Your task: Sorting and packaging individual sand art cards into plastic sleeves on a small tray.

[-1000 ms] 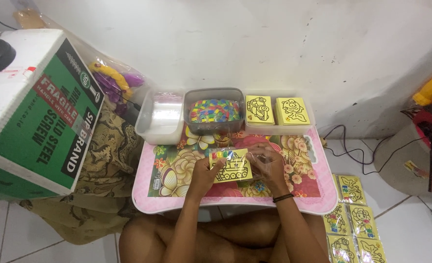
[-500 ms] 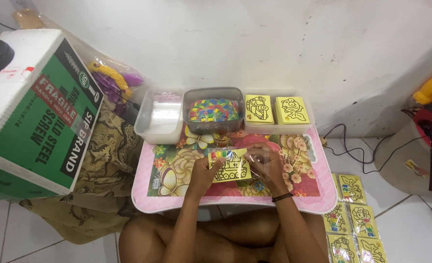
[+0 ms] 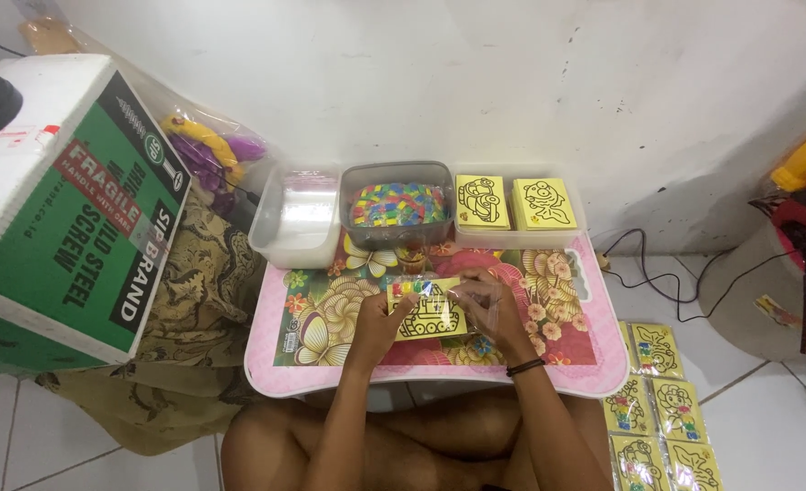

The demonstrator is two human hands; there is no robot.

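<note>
A big cardboard box point(image 3: 57, 209) with green printed sides stands on patterned cloth left of the desk point(image 3: 594, 364), a low pink-rimmed one with a glossy floral top, set on white floor tiles against a scuffed white wall. Along the desk's far edge sit a clear plastic tub point(image 3: 295, 218), a grey tub of multicoloured pieces point(image 3: 397, 204), and a tray of square yellow picture cards point(image 3: 512, 202). At the desk's middle, the left hand point(image 3: 377, 318) and right hand point(image 3: 494, 309) pinch a yellow tank-drawing card point(image 3: 426, 314) in crinkly clear wrap, fingers curled onto its edges.
</note>
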